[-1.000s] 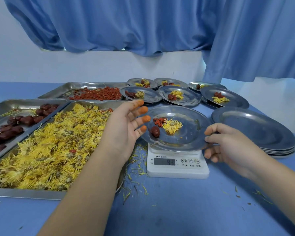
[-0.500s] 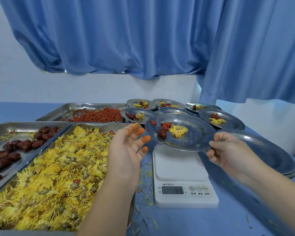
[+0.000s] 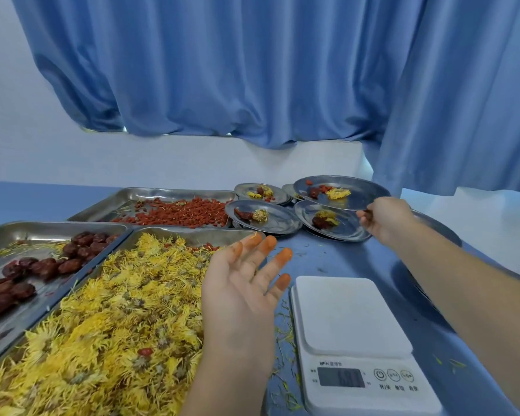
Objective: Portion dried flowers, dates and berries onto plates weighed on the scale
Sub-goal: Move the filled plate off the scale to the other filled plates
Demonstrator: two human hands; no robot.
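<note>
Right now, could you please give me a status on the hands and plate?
Left hand open, idle by flower tray. Right hand holds filled plate above the finished plates. Scale free; nothing in the way.

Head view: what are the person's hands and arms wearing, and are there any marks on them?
No gloves, sleeves, watch or rings show. The left hand and right hand are bare, as are both forearms. The left fingertips carry orange staining.
</note>
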